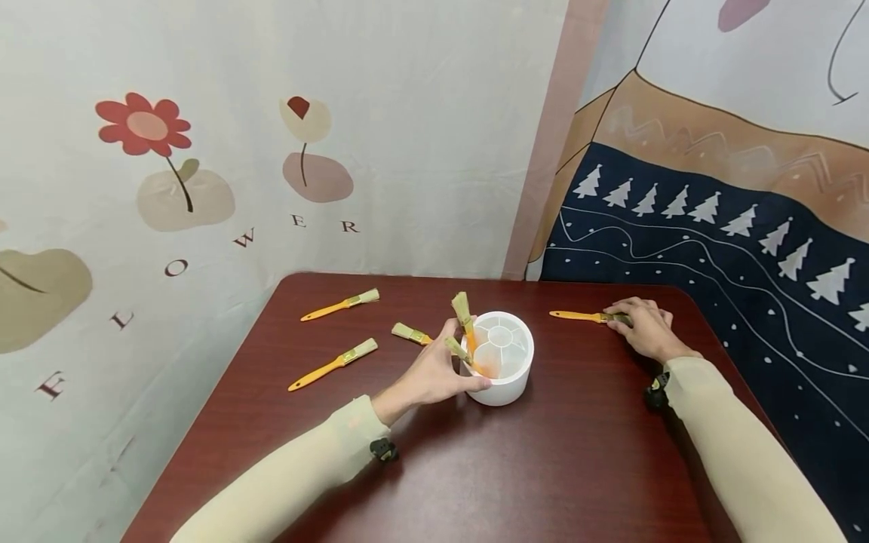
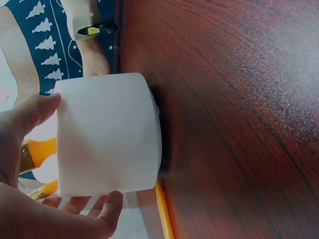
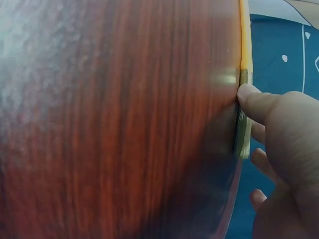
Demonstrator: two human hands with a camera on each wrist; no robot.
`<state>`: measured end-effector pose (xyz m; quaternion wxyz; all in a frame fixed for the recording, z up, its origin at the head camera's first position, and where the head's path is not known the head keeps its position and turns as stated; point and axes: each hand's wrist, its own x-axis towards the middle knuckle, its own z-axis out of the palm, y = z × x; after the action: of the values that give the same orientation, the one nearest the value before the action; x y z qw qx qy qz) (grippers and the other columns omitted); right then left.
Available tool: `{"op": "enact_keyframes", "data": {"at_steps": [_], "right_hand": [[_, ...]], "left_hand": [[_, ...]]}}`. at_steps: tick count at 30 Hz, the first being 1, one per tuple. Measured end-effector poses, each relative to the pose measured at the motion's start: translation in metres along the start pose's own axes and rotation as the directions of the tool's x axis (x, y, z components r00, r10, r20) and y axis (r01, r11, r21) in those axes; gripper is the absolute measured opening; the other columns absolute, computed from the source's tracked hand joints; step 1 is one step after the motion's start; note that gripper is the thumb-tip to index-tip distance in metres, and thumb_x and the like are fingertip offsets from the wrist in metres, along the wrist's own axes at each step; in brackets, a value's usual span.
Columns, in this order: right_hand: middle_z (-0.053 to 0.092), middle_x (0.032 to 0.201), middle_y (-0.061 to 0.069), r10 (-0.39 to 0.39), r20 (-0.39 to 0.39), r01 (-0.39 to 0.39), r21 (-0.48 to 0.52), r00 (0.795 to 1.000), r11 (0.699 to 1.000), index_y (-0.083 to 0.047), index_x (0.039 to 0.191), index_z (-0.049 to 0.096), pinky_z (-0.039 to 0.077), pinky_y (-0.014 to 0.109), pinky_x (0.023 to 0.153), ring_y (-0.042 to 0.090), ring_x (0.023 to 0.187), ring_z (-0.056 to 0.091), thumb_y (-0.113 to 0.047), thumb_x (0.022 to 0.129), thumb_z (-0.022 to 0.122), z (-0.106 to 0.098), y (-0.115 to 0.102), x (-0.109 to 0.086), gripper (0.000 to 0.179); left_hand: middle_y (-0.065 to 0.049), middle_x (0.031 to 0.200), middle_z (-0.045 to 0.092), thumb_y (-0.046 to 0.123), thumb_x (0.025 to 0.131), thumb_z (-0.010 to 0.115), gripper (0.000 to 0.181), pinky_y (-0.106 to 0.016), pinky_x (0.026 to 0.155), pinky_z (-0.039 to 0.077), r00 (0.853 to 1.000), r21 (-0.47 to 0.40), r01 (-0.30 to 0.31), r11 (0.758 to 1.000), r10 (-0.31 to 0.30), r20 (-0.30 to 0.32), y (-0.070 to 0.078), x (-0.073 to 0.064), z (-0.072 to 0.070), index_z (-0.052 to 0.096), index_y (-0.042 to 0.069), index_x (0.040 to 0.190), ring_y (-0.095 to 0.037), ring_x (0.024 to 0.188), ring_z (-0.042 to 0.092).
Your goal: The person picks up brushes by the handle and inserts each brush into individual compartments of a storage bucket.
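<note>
Left hand [image 1: 440,368] grips white pot [image 1: 498,391]; two brushes [image 1: 462,308] inside, tilted. Right hand [image 1: 646,329] holds brush [image 1: 575,315] by bristle end. Three brushes [image 1: 333,365] on table [image 1: 543,467], left.

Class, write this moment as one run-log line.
left hand: grips white container | right hand: pinches brush | in container: two brushes | on table: three other brushes

Note red-brown table [image 1: 543,467]. Behind table, note pale curtain [image 1: 434,113] with red flower [image 1: 147,126], tulip [image 1: 299,107] and 6 letters [image 1: 349,226] spelling FLOWER. At right, note navy cloth [image 1: 767,354] with white trees [image 1: 830,283].
</note>
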<state>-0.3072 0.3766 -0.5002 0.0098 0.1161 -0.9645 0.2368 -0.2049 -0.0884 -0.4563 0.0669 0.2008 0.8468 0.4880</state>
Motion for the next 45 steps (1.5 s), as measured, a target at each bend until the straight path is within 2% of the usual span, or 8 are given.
{"op": "enact_keyframes", "data": {"at_steps": [7,17,22,24,28,32,38,45], "right_hand": [[0.066,0.15,0.034,0.031,-0.031,-0.031,0.004,0.999,1.0,0.001,0.137,0.077,0.031,0.076,0.107,0.057,0.139,0.05,-0.018,0.112,0.08,-0.001,-0.001,-0.001,0.032],[0.084,0.118,0.023,0.039,-0.066,-0.037,0.021,0.997,0.999,-0.003,0.124,0.079,0.031,0.064,0.102,0.047,0.113,0.069,-0.016,0.109,0.084,0.002,0.0,-0.003,0.021],[0.083,0.121,0.024,0.044,-0.085,-0.039,0.062,0.995,0.997,-0.004,0.124,0.078,0.032,0.071,0.112,0.048,0.116,0.072,-0.015,0.109,0.084,0.003,-0.005,-0.009,0.02],[0.082,0.124,0.024,0.05,-0.092,-0.042,0.085,0.994,0.995,-0.005,0.126,0.078,0.04,0.071,0.12,0.046,0.117,0.075,-0.015,0.109,0.084,0.004,-0.008,-0.011,0.02],[0.081,0.128,0.021,0.059,-0.103,-0.045,0.132,0.993,0.99,-0.007,0.128,0.077,0.064,0.055,0.109,0.039,0.116,0.08,-0.015,0.11,0.083,0.005,-0.015,-0.015,0.02],[0.081,0.128,0.02,0.051,-0.119,-0.033,0.148,0.992,0.988,-0.008,0.128,0.078,0.069,0.042,0.101,0.037,0.114,0.081,-0.014,0.109,0.084,0.004,-0.024,-0.018,0.021],[0.082,0.126,0.019,0.026,-0.154,0.001,0.172,0.988,0.985,-0.009,0.127,0.08,0.05,0.002,0.087,0.035,0.11,0.081,-0.014,0.108,0.086,0.002,-0.037,-0.021,0.021],[0.084,0.124,0.017,-0.01,-0.195,0.048,0.191,0.981,0.98,-0.011,0.125,0.081,0.045,-0.004,0.087,0.034,0.111,0.081,-0.019,0.107,0.088,0.001,-0.049,-0.024,0.02]], "left_hand": [[-0.007,0.165,0.067,0.026,0.087,0.103,0.103,-0.058,0.128,0.051,1.0,0.002,-0.005,1.0,0.005,0.012,0.0,0.0,-0.001,0.044,0.015,0.17,-0.03,0.151,0.066],[-0.009,0.158,0.072,0.025,0.087,0.103,0.1,-0.06,0.128,0.052,1.0,0.007,-0.014,1.0,0.014,0.023,-0.003,0.003,-0.002,0.047,0.017,0.169,-0.032,0.149,0.067],[-0.012,0.162,0.07,0.019,0.086,0.103,0.106,-0.06,0.128,0.05,0.998,-0.046,-0.018,0.999,0.021,0.051,-0.002,0.006,-0.003,0.044,0.017,0.175,-0.034,0.15,0.066],[-0.014,0.166,0.067,0.016,0.087,0.102,0.108,-0.058,0.127,0.051,0.997,-0.075,-0.018,0.997,0.023,0.07,-0.001,0.008,-0.004,0.042,0.015,0.177,-0.035,0.151,0.065],[-0.015,0.173,0.06,0.01,0.088,0.101,0.109,-0.056,0.127,0.051,0.994,-0.142,-0.001,0.99,0.017,0.105,-0.001,0.011,-0.006,0.04,0.014,0.178,-0.036,0.154,0.062],[-0.017,0.176,0.056,0.008,0.088,0.1,0.11,-0.06,0.131,0.049,0.993,-0.181,0.009,0.983,0.013,0.119,-0.003,0.011,-0.006,0.039,0.015,0.179,-0.037,0.157,0.059],[-0.018,0.176,0.056,0.008,0.089,0.099,0.111,-0.061,0.131,0.05,0.992,-0.197,0.018,0.98,0.007,0.124,-0.005,0.011,-0.006,0.038,0.017,0.181,-0.036,0.157,0.06],[-0.015,0.177,0.056,0.01,0.089,0.099,0.111,-0.061,0.131,0.05,0.993,-0.194,0.022,0.981,0.002,0.121,-0.005,0.011,-0.006,0.037,0.019,0.181,-0.037,0.157,0.061]]}}
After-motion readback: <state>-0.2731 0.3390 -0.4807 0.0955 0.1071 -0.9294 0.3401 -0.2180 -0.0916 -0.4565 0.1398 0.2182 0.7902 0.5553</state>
